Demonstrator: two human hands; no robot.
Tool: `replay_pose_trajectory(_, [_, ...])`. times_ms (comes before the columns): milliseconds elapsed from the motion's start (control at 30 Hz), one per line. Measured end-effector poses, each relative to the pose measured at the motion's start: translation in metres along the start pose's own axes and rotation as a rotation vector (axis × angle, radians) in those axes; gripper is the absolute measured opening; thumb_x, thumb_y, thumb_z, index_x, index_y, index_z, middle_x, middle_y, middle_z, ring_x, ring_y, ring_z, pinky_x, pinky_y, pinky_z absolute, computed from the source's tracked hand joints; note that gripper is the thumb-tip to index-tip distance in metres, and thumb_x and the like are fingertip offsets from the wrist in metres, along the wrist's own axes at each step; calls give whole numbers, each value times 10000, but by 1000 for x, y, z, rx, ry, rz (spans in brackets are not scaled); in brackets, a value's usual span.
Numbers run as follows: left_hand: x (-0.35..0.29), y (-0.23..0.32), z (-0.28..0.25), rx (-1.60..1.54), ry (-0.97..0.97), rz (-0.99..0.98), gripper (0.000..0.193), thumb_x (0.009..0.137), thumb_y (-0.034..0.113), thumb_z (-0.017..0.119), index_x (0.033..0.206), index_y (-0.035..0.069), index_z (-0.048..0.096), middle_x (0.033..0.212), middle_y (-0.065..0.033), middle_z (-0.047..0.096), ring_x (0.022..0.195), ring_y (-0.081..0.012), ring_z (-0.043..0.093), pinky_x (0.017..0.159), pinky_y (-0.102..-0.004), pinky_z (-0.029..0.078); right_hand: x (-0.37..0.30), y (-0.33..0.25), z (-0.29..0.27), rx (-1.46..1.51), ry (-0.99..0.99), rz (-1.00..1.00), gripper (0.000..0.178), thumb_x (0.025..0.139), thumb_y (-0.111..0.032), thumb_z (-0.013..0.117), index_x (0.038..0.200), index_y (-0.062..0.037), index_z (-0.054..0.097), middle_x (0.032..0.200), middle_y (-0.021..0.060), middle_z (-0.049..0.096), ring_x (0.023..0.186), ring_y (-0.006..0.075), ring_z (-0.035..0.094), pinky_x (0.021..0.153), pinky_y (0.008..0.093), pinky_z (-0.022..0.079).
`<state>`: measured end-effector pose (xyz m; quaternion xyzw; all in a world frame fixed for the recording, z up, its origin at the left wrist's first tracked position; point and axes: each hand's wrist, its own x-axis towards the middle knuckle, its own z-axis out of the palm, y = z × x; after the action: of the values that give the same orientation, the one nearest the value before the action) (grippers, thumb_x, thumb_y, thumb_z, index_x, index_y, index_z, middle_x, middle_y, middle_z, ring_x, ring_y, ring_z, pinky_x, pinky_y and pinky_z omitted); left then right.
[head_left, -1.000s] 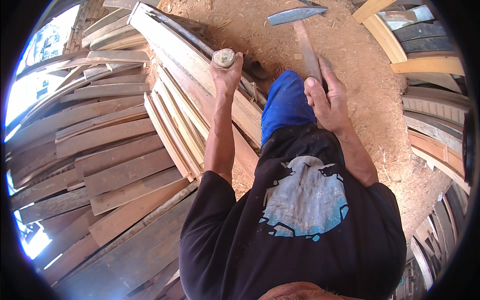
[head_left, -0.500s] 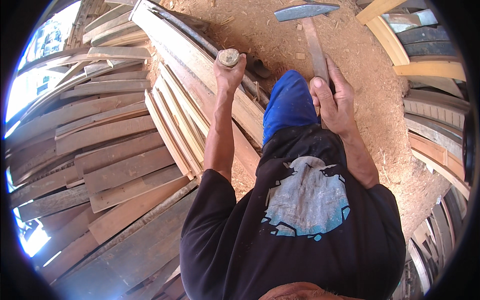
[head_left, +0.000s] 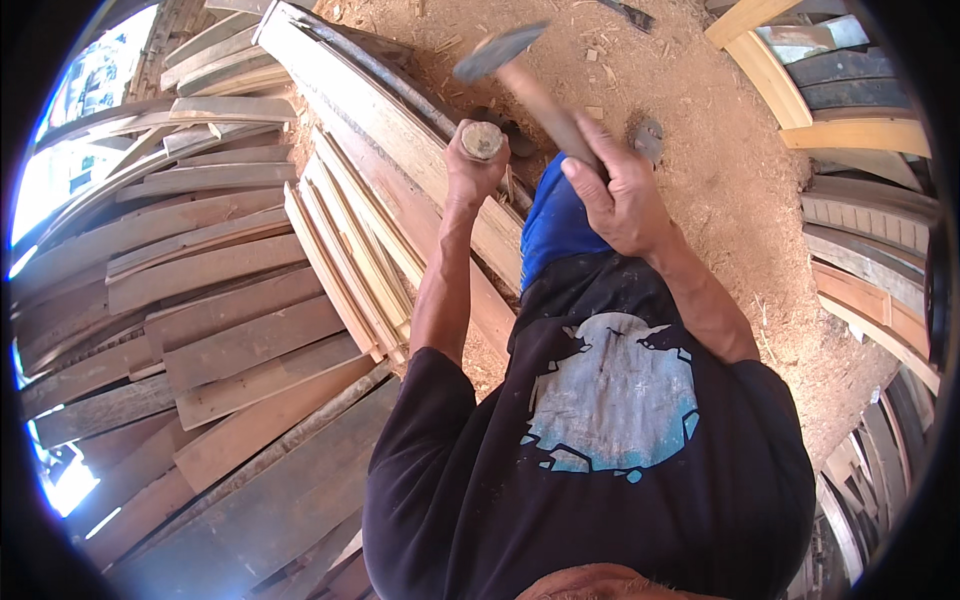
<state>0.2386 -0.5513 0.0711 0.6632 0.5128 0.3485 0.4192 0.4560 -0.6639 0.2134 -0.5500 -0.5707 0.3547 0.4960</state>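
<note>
My left hand (head_left: pixel 474 185) is closed around a round wooden handle (head_left: pixel 482 141), seen end-on. The lower part of that tool is hidden by my fist, which is over the long timber (head_left: pixel 380 125). My right hand (head_left: pixel 628 200) grips the handle of a hammer (head_left: pixel 545 105). Its metal head is slightly blurred, up and a little right of my left fist, and apart from the round handle's end. The hammer handle slants up and left from my right hand.
Stacked boards (head_left: pixel 220 285) fill the left side. Pale narrow strips (head_left: pixel 350 240) lean beside the timber. More planks (head_left: pixel 870 205) are piled along the right. Sawdust and wood chips cover the ground (head_left: pixel 720 170). A dark tool (head_left: pixel 628 12) lies at the far edge.
My right hand has moved left and slightly up, swinging the hammer head left and down toward my left fist. My left hand has shifted slightly right and down, still gripping the round handle.
</note>
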Motion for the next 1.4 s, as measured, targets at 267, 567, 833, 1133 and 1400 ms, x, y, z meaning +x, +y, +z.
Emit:
replay_pose_trajectory(267, [19,22,-18,-229,193,-189,194,845,100,803,899,67,620,787,32,626,661,-72,562,600,-243,473,-7,-6,-13,129,85,157,531,1007,-206,589,1427,92,456,1127,241,684,1005,227,670,887,346,522])
replay_pose_trajectory(567, [-8,10,-11,-155,-18,-124,215,830,80,780,857,68,568,784,42,585,717,-55,535,652,-252,475,-8,-18,-10,79,95,69,509,1004,-199,588,1428,58,474,1017,211,702,850,217,685,778,336,534])
replay_pose_trajectory(833, [-32,27,0,-200,-50,-30,162,825,68,751,879,57,598,798,20,632,730,-70,591,646,-274,495,-24,34,15,-280,-318,146,525,986,-276,565,1450,-48,471,1133,282,670,993,443,668,868,478,528])
replay_pose_trajectory(1133, [-38,9,4,-139,-116,70,227,798,66,781,963,52,626,844,-10,671,772,-95,626,699,-280,527,-40,20,23,-177,-178,48,485,992,-247,567,1415,-23,491,1119,293,670,1019,455,661,872,444,530])
replay_pose_trajectory(1400, [-29,4,19,-635,428,-215,148,836,92,786,859,92,639,789,11,657,692,-94,608,629,-262,510,-47,-2,13,21,-161,200,377,985,-303,631,1236,-24,592,860,165,702,720,233,679,693,350,542])
